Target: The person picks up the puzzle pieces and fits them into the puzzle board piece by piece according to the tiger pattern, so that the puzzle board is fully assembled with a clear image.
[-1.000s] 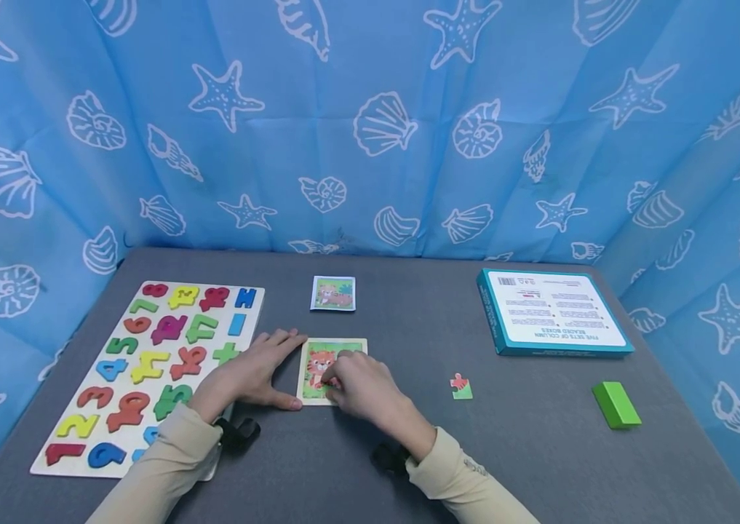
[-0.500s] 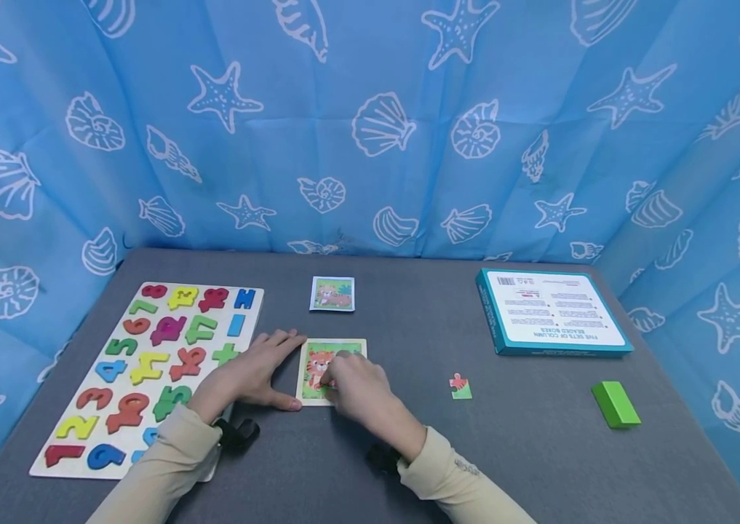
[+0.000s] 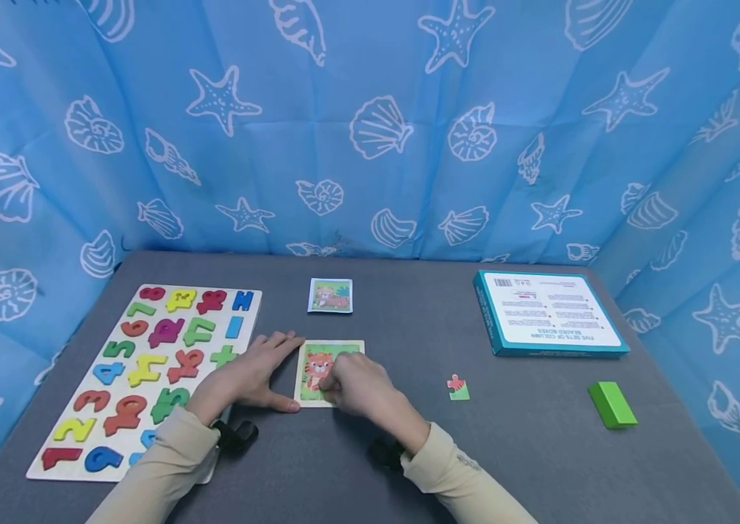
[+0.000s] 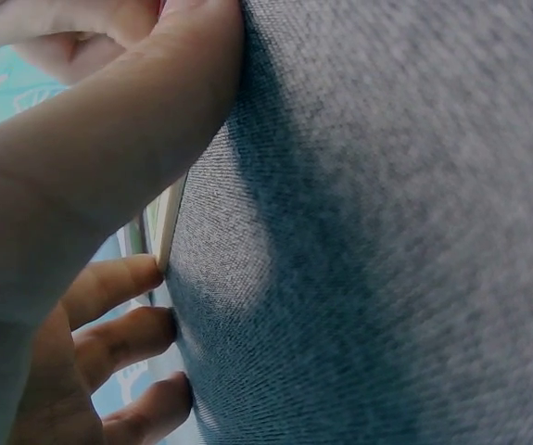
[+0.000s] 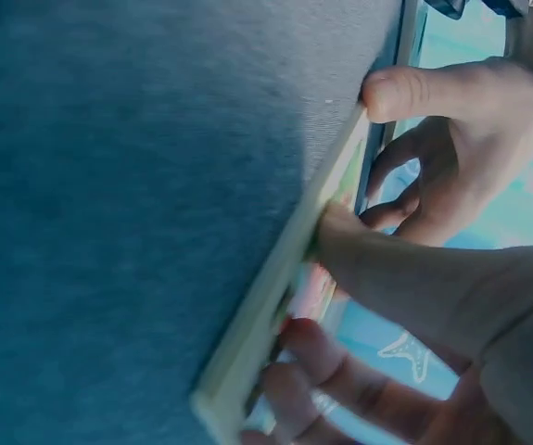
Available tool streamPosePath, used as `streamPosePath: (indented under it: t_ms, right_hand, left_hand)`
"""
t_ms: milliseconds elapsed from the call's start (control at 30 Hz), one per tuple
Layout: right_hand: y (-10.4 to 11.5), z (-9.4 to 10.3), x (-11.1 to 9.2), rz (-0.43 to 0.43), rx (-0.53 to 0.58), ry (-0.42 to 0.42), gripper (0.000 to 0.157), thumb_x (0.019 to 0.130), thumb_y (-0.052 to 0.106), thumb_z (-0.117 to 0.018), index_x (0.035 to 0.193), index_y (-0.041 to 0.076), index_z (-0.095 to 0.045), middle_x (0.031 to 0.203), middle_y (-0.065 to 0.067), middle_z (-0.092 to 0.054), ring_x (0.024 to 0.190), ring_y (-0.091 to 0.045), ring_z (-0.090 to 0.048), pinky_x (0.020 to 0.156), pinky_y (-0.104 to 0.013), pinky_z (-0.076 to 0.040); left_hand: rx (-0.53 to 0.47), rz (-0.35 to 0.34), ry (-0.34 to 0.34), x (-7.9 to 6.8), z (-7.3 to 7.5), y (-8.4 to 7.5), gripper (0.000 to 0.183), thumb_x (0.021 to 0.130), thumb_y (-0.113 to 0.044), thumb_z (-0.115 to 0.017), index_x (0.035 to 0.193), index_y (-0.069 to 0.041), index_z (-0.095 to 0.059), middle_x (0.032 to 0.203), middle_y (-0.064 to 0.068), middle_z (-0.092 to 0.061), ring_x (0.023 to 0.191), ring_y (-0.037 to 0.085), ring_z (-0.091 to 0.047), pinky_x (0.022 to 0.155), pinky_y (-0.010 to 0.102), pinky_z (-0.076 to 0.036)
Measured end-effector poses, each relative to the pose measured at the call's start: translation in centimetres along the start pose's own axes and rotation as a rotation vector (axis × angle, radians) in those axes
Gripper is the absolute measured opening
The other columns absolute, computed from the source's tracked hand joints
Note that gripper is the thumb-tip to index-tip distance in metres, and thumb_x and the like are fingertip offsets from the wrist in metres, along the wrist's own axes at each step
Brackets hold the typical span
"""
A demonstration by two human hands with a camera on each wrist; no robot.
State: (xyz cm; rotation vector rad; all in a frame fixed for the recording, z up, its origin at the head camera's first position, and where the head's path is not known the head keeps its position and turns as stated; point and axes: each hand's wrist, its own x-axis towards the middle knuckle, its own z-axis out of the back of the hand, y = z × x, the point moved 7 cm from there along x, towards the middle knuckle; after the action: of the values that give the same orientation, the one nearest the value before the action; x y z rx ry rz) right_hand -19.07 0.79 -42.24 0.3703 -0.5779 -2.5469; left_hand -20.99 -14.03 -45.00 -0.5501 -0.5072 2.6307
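Note:
A small framed jigsaw puzzle with a tiger picture [image 3: 333, 343] lies flat on the grey table in the head view. My left hand [image 3: 255, 372] rests along its left side, thumb at the near corner and fingertips at the far one. Over the right part of the puzzle is my right hand [image 3: 363, 386], its fingers bent, hiding that part. In the right wrist view its thumb [image 5: 336, 227] and fingertips seem to pinch a puzzle piece [image 5: 308, 287] low against the frame; most of that piece is hidden. A loose red-and-green puzzle piece [image 3: 458, 389] lies further right.
A board of coloured wooden numbers [image 3: 161, 309] lies under and beside the left forearm. Behind the puzzle is a small picture card [image 3: 330, 296]. A teal-edged box [image 3: 553, 313] and a green block [image 3: 612, 405] are at the right. A blue curtain [image 3: 370, 131] hangs behind the table.
The right hand makes only a very slight shift over the puzzle, its wrist drawing a little left. The left hand keeps its place; the whole head view shifts slightly.

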Motion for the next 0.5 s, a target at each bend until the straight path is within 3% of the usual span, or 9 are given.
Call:
streamPosePath:
  t_ms: [100,300,500]
  right_hand:
    - [0.1,0.1,-0.2,0.037,0.002,-0.034,0.013,0.087,0.006,-0.079,0.097,0.012,-0.084,0.088,0.000,-0.073,0.065,-0.005,-0.042,0.054,-0.019,-0.033]
    - [0.5,0.3,-0.6,0.085,-0.085,-0.069,0.013,0.088,0.008,-0.078,0.099,0.012,-0.083,0.088,-0.001,-0.071,0.072,-0.007,-0.054,0.060,-0.020,-0.044]
    - [0.1,0.8,-1.2,0.075,-0.083,-0.041,0.019,0.087,0.016,-0.082,0.105,0.016,-0.082,0.091,0.000,-0.070,0.072,-0.007,-0.049,0.057,-0.021,-0.036]
  left_hand:
    - [0.009,0.001,0.001,0.0,0.0,0.0,0.110,0.074,-0.059,-0.086,0.159,-0.013,-0.034,0.163,0.021,-0.036,0.142,0.042,-0.039,0.113,0.065,-0.040]
    - [0.002,-0.005,0.006,-0.1,0.1,-0.1,0.109,0.075,-0.058,-0.086,0.159,-0.012,-0.034,0.163,0.022,-0.036,0.143,0.043,-0.039,0.113,0.065,-0.040]
    - [0.001,-0.004,0.014,-0.1,0.2,-0.1,0.109,0.075,-0.058,-0.085,0.159,-0.012,-0.033,0.163,0.022,-0.035,0.144,0.044,-0.038,0.113,0.066,-0.039]
